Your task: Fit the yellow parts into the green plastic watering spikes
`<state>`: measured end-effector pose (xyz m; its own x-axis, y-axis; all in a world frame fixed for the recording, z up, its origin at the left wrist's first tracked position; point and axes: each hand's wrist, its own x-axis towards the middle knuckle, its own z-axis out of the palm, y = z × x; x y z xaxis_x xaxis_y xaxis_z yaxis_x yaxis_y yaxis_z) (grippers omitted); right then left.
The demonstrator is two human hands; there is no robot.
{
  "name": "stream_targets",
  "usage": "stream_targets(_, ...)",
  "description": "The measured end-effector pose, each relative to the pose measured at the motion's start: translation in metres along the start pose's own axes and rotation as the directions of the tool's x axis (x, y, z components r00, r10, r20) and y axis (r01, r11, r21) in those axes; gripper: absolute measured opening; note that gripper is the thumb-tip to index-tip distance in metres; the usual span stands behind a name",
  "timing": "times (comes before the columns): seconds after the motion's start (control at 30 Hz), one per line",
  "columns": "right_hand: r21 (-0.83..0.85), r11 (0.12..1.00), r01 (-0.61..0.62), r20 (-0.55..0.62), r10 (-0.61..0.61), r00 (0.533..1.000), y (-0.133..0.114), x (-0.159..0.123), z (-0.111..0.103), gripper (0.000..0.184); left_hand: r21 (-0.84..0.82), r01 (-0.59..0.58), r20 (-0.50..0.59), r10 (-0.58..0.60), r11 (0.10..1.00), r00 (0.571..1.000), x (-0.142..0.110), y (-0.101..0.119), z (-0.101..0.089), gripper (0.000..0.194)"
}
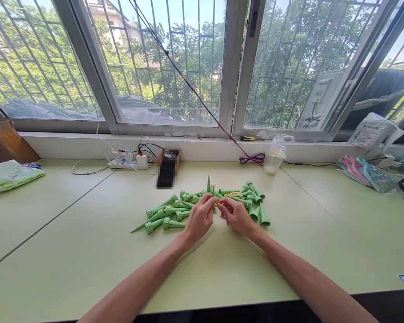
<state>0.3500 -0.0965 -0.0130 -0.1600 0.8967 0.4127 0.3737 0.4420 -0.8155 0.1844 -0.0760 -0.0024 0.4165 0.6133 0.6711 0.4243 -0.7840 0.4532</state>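
Observation:
Both hands meet over a pile of green plastic plant watering spikes [158, 213] on the table. My left hand [201, 216] is closed around one green watering spike [213, 190], whose pointed tip sticks up above the fingers. My right hand [234, 214] is closed in a pinch close beside it, its fingertips at a small yellow piece [217, 203]. Fingers hide the lower part of the held spike. More spikes [263, 215] lie to the right, with small yellow pieces [234, 194] among them. Another spike [208, 183] points upward just behind my left hand.
Behind the pile are a small box with a blurred dark object [166, 172], a power strip [129, 163] with cables, and a plastic cup [272, 163]. Plastic-wrapped pink and teal items [366, 172] lie right. A green-white bag [13, 176] lies left on the pale green table [87, 264].

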Motion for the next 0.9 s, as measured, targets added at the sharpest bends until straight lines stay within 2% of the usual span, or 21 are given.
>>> stream_targets(0.23, -0.042, 0.998, 0.055, 0.008, -0.055, 0.998, -0.0019, 0.0003, -0.0004, 0.025, -0.004, 0.016, -0.002, -0.016, 1.000, 1.000, -0.0014, -0.0011, 0.0005, 0.028)
stream_targets(0.5, -0.095, 0.994, 0.059, 0.030, -0.057, 0.998, 0.0005, 0.0011, 0.0004, 0.038, 0.003, 0.035, 0.020, -0.035, 0.999, 0.999, -0.0013, -0.0022, 0.0010, 0.026)
stream_targets(0.73, -0.059, 0.997, 0.048, 0.026, -0.046, 0.999, -0.0007, 0.0013, -0.0001, 0.019, -0.013, 0.041, 0.017, -0.041, 0.999, 0.999, -0.0003, -0.0017, 0.0006, 0.027)
stream_targets(0.9, -0.076, 0.996, 0.054, 0.038, -0.051, 0.998, -0.0008, 0.0011, 0.0002, 0.029, -0.010, 0.037, 0.032, -0.037, 0.999, 0.999, -0.0005, -0.0019, 0.0006, 0.025)
